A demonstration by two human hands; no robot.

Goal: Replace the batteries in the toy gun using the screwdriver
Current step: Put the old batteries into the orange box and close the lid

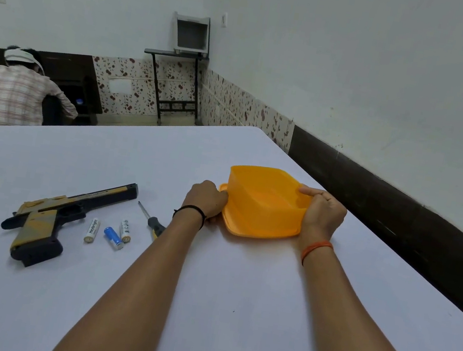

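Observation:
A black and yellow toy gun (48,216) lies on its side at the left of the white table (233,312). Right of it lie three batteries: a white one (91,230), a blue one (113,237) and another white one (125,230). A small screwdriver (150,221) lies beyond them, its handle partly hidden by my left forearm. An orange plastic container (265,202) stands upside down on its orange lid (248,231). My left hand (205,200) grips the container's left side at the lid rim. My right hand (322,215) holds its right corner.
The table's right edge runs along a white wall with a dark band (399,220). Beyond the far edge a person in a checked shirt (18,99) crouches on the floor, and a small black stand (175,84) carries a white box.

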